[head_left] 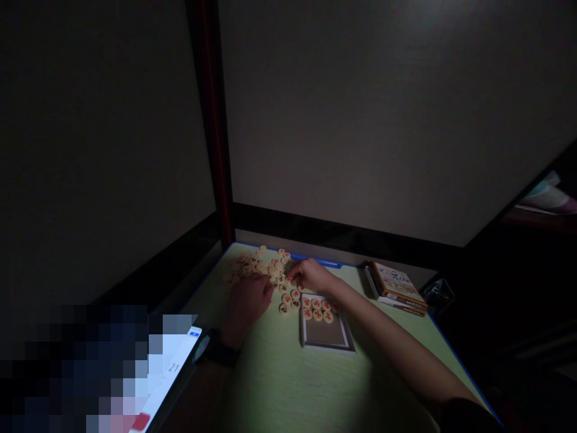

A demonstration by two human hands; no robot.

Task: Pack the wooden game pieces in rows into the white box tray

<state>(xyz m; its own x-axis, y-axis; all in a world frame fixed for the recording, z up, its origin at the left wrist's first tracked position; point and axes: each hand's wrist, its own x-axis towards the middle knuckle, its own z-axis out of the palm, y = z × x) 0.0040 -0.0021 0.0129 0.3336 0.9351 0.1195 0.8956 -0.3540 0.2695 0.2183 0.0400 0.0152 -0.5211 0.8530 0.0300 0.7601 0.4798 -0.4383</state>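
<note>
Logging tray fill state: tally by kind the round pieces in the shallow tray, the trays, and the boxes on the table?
Round pieces in tray: 6, red-marked, in its far end
Shallow tray: 1
Boxes: 1, possibly with a second under it
Total: 8

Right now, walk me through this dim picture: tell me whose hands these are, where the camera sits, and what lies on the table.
There is no machine here. The one picture comes from a camera worn on a person's head, looking down at their own two bare hands. The left hand, with a dark watch on its wrist, rests on a heap of round pale game pieces marked in red or dark. The right hand pinches at pieces beside that heap; whether it grips one is too dark to tell. Below it lies a shallow tray with several red-marked pieces in its upper end. A printed box sits to the right on the green table.
</note>
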